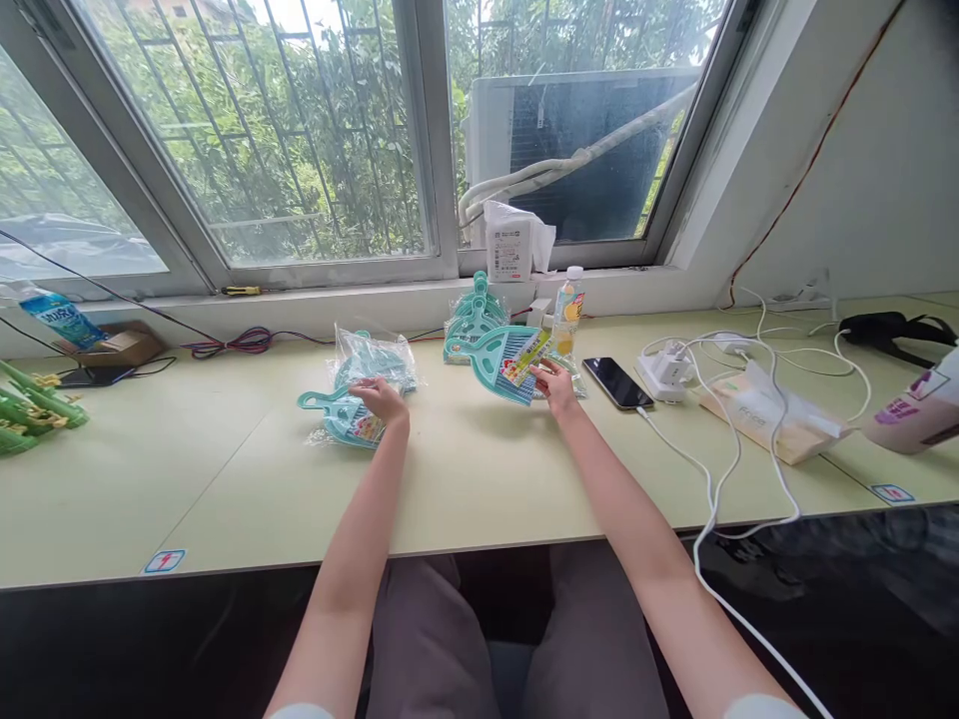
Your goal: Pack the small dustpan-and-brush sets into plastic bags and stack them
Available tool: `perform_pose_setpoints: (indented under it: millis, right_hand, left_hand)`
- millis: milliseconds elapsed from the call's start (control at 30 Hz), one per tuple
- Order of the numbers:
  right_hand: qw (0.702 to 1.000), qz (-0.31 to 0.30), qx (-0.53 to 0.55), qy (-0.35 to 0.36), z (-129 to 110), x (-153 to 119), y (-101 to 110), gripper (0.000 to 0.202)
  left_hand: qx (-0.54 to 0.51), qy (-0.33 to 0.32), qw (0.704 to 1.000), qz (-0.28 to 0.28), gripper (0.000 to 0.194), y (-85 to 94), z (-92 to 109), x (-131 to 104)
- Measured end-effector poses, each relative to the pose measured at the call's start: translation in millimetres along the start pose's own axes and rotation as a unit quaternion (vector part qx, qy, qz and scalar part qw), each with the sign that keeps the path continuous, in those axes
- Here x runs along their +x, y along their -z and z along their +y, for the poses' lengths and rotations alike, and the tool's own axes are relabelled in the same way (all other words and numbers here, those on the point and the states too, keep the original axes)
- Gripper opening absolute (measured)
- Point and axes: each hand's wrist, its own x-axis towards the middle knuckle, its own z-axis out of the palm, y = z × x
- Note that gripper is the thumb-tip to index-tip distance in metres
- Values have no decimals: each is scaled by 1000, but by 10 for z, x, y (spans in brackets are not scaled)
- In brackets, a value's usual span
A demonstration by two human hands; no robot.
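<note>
My right hand (554, 386) grips the edge of a teal dustpan (490, 361) with a small brush and a bright printed label, lifted a little off the table with its handle toward the left. My left hand (382, 399) is over another teal dustpan (337, 414) in clear plastic, its fingers stretched out; whether they touch it I cannot tell. Right behind that lies a bagged teal dustpan (379, 359). More teal dustpans (478, 312) in clear wrapping are piled behind the one in my right hand, partly hidden by it.
Behind the pile, a tissue pack (509, 245) stands on the windowsill. Right of the pile are a drink bottle (569, 310), a phone (618, 382), a white power strip (665, 371) with trailing cables, and another tissue pack (771, 409). A cardboard box (131, 345) sits far left.
</note>
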Motion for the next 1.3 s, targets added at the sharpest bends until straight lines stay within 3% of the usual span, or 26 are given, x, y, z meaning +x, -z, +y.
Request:
perform_pose_setpoints:
  millis: [133,300,433,567,667,733,833,900,1000,1067,1300]
  right_hand:
    - [1000,-4,-10,10,-10,-19,-19,44]
    - [1000,6,-18,10,-43,-48,-43,42]
    - [1000,14,-8,13,-83,-63,-46,45]
    - [1000,17,-7,14,-104,-78,-51,46]
    - [1000,8,-16,14,-107,-95,-65,46]
    - [1000,0,-20,12,-108,-109,-80,45]
    - [1000,-13,-9,10,-106,-131,-110,44]
    - [999,-39,3,10,-99,-149,-135,44]
    - [995,-97,-1,-5,-88,-185,-185,45]
    - [989,-145,-18,-23,-85,-217,-226,44]
    - [969,-230,-78,-38,-100,-326,-354,29]
  left_hand:
    - [71,-8,994,87,50,27,7,6]
    - [172,-86,979,71,92,63,159,-113]
    - [154,-139,976,65,99,127,411,-276]
    - [116,-195,974,-7,83,158,542,-393]
    - [55,-240,960,-134,67,77,450,-460]
    - [-4,-207,950,-232,66,-12,346,-511]
    - [-60,-48,925,-373,69,-116,237,-580]
    - [-81,51,884,-458,64,-137,217,-609]
    - [-92,113,827,-544,51,-116,220,-628]
    - [-87,120,826,-544,40,-101,212,-629]
    - [-59,107,916,-383,21,-129,137,-534]
